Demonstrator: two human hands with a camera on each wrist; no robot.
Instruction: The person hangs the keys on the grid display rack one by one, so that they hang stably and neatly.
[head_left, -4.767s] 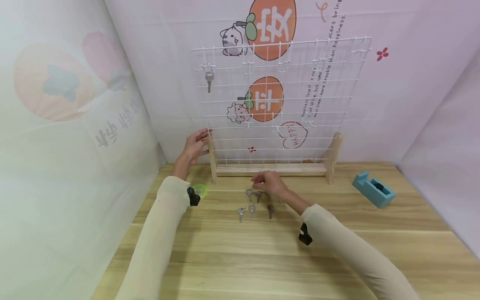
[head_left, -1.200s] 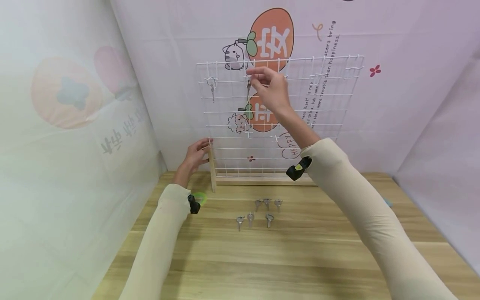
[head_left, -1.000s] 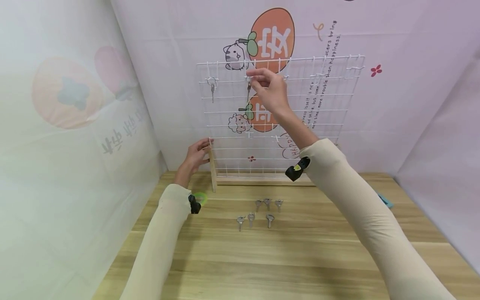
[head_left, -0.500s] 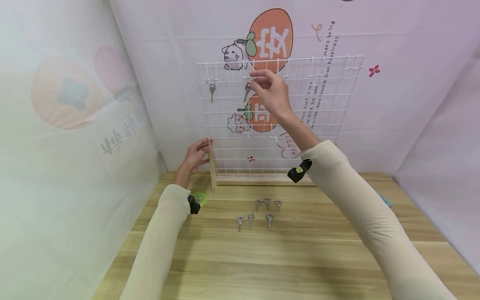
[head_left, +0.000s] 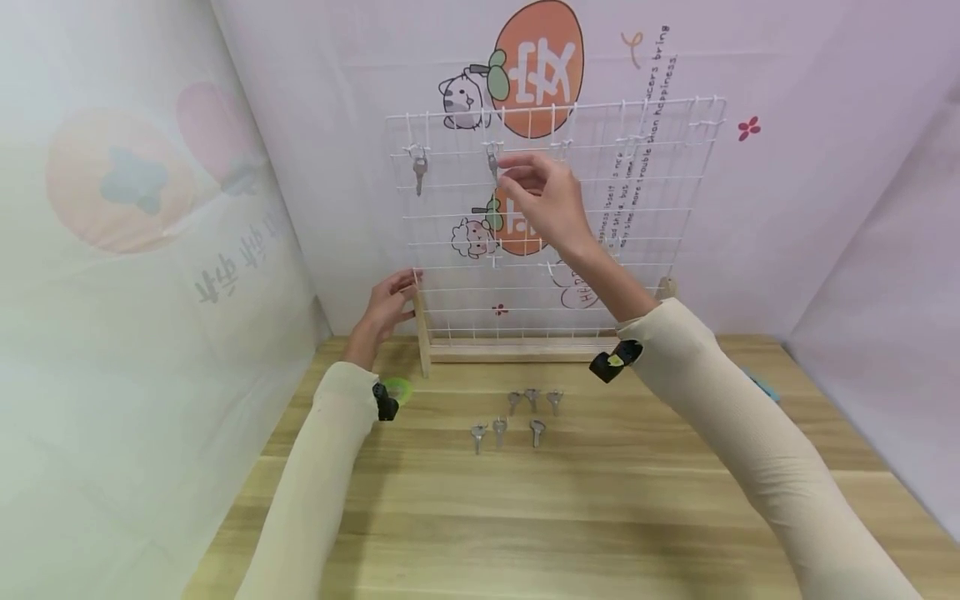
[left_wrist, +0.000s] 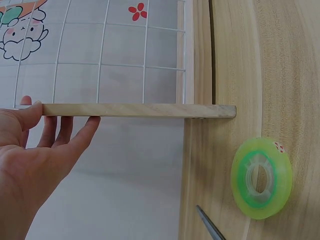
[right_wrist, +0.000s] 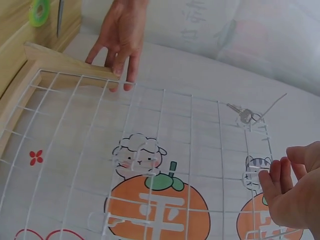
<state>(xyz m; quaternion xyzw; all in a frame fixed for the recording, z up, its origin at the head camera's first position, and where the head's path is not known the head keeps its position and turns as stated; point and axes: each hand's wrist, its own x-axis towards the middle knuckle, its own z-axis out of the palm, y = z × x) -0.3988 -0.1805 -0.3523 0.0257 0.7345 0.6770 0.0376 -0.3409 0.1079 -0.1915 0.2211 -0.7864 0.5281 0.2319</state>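
My left hand (head_left: pixel 386 308) grips the wooden upright (left_wrist: pixel 140 110) at the left side of a white wire grid rack (head_left: pixel 450 267), thumb on one face and fingers on the other in the left wrist view. A silver key (head_left: pixel 492 164) hangs by its ring from the second hook along the top. Just right of it is my right hand (head_left: pixel 551 204), fingers loosely bent and holding nothing visible; in the right wrist view the hand (right_wrist: pixel 295 195) hides that key. Another key (head_left: pixel 420 172) hangs from the leftmost hook.
Several loose keys (head_left: pixel 536 432) lie on the wooden table (head_left: pixel 480 517) before the rack. A green tape roll (left_wrist: pixel 261 178) and a pointed metal tool (left_wrist: pixel 210 223) lie beside the left upright. A blue tape dispenser (head_left: pixel 761 385) is partly hidden by the right sleeve.
My right hand rose from the loose keys with one key and brought it to the second hook. Now it has let go and drawn slightly down and right. My left hand stays put.
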